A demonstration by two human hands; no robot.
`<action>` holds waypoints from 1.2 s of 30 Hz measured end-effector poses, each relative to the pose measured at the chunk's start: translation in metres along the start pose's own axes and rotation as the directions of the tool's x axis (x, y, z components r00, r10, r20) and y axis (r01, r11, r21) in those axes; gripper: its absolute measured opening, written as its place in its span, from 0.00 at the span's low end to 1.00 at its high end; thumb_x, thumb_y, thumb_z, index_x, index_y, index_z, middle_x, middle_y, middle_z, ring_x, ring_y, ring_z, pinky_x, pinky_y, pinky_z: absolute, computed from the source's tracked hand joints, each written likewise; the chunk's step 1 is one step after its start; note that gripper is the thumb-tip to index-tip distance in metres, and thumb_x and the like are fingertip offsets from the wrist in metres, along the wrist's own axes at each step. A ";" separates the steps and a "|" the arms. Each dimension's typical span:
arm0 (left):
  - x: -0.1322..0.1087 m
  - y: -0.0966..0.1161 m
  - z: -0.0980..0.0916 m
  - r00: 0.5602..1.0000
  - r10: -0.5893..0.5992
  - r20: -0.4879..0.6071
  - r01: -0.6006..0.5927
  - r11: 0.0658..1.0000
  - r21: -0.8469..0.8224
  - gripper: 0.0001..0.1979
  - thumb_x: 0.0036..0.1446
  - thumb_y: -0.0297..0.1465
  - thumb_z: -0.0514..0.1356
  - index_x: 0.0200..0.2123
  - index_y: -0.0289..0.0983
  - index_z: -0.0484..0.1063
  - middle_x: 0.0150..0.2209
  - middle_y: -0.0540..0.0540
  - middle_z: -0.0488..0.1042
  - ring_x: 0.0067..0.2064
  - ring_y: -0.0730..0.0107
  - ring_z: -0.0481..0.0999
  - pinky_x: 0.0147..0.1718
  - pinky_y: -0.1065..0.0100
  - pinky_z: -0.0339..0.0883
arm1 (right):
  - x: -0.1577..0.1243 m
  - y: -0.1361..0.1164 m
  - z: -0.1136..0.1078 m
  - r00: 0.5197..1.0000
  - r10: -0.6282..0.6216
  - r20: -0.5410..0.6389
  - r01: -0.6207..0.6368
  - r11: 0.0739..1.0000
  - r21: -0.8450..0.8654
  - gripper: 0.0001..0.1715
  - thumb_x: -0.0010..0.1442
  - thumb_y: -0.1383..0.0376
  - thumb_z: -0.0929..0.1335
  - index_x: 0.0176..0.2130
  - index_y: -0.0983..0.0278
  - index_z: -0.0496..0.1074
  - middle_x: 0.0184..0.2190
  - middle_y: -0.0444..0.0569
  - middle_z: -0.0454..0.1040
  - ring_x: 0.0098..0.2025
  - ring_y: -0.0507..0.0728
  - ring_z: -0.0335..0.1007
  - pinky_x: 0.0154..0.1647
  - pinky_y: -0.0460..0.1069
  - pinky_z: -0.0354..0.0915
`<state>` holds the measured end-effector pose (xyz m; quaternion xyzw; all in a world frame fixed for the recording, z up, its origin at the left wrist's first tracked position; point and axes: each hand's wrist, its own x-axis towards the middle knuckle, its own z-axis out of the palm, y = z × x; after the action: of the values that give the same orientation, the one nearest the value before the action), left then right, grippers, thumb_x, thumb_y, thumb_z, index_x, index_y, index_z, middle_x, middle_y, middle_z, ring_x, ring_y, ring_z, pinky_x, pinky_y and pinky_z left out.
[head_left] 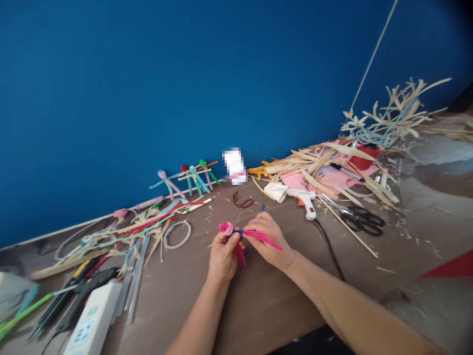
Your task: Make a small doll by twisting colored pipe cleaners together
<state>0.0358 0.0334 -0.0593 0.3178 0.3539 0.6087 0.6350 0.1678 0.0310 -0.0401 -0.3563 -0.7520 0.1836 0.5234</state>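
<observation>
- Your left hand [223, 259] is closed in a pinch, thumb against fingers, on the pink piece [260, 236].
- Your right hand [271, 241] is closed on the same piece, just beside your left; its fingertips are partly hidden, so you cannot see exactly how they press.
- The piece's coil [225, 228] sits just above your left thumb and fingers, clear of your right hand.
- A blue bit [238, 231] shows between your two grips, next to the coil.
- Two pink ends stretch from the grip: one passes along your right hand and pokes out below it, the other hangs down beside your left fingers.
- A blue tip [263, 208] sticks up just above your right knuckles.
- Both hands are raised over the table [266, 310].
- Beyond your grip lie the beads [244, 205], and farther off a white item [234, 166] too blurred to read.
- Right of your grip, you have the white glue gun [309, 211], then the scissors [364, 220], with pale strips [321, 159] heaped behind.
- Left of your grip rests the white ring [177, 246]; beyond it, small figures [194, 178] lean by the wall [185, 74].
- Farther left and nearer you is the power strip [94, 315], beside the black glue gun [84, 296].
</observation>
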 end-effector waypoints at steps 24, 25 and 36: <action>0.008 -0.007 -0.005 0.996 0.000 -0.087 0.007 0.997 0.082 0.12 0.38 0.31 0.65 0.28 0.32 0.70 0.17 0.54 0.67 0.18 0.80 0.65 0.19 0.76 0.61 | -0.003 0.015 0.026 0.679 0.654 0.332 -0.712 0.477 0.516 0.18 0.50 0.52 0.64 0.26 0.65 0.64 0.15 0.39 0.67 0.12 0.45 0.59 0.11 0.40 0.50; 0.008 -0.008 -0.006 0.997 -0.028 -0.075 0.034 0.997 0.073 0.13 0.37 0.31 0.66 0.28 0.32 0.70 0.18 0.53 0.68 0.18 0.80 0.65 0.19 0.76 0.61 | -0.004 0.017 0.028 0.681 0.655 0.327 -0.707 0.472 0.527 0.18 0.50 0.52 0.64 0.26 0.65 0.64 0.15 0.40 0.67 0.13 0.46 0.59 0.11 0.40 0.51; 0.011 -0.009 -0.009 0.997 -0.079 -0.017 0.080 0.994 0.068 0.14 0.37 0.30 0.66 0.30 0.32 0.72 0.20 0.51 0.70 0.21 0.78 0.68 0.22 0.75 0.62 | -0.005 0.026 0.030 0.557 0.650 0.516 -0.745 0.116 0.657 0.19 0.47 0.54 0.67 0.19 0.68 0.66 0.11 0.40 0.64 0.11 0.44 0.54 0.11 0.41 0.49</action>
<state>0.0332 0.0437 -0.0726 0.3205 0.3915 0.5727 0.6450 0.1501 0.0477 -0.0721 -0.3610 -0.3332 0.7546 0.4350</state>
